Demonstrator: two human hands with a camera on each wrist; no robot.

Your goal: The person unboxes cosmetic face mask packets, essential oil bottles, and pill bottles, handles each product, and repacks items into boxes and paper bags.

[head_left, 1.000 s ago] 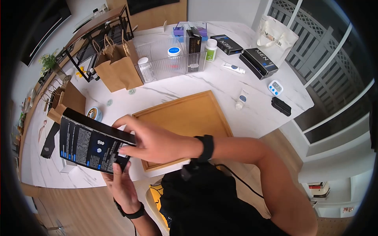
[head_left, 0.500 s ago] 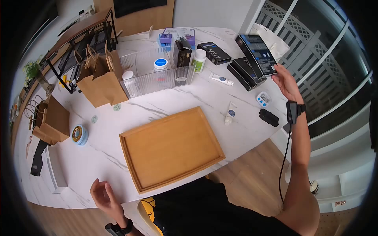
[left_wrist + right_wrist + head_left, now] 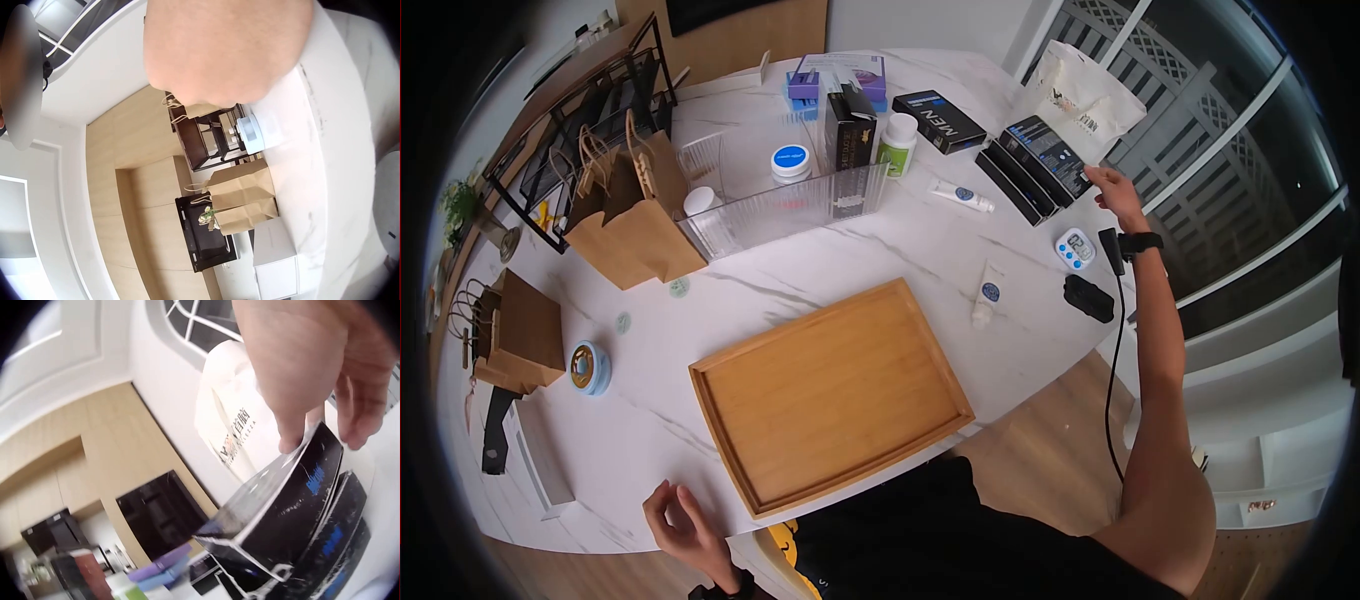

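Observation:
At the back right, my right hand point(image 3: 1115, 195) pinches the near right corner of a black box point(image 3: 1048, 158) with blue and white print. This box lies on top of another black box point(image 3: 1010, 185), slightly offset from it. In the right wrist view, the thumb point(image 3: 291, 434) presses the upper box's edge point(image 3: 294, 509), and the fingers reach over its far side. My left hand point(image 3: 688, 535) is at the table's front edge, loosely curled around nothing. A wooden tray point(image 3: 835, 395) lies between the two arms.
A white bag point(image 3: 1090, 100) stands behind the stacked boxes, and a black MEN box point(image 3: 940, 120) lies to their left. A timer point(image 3: 1075, 248), a black case point(image 3: 1090, 298) and two tubes lie nearer. A clear organizer point(image 3: 790, 220) and paper bags point(image 3: 635, 220) stand further left.
The black box went from both hands at the left, over to the right in my right hand, and down onto the other box. My left hand let go and dropped to the table edge.

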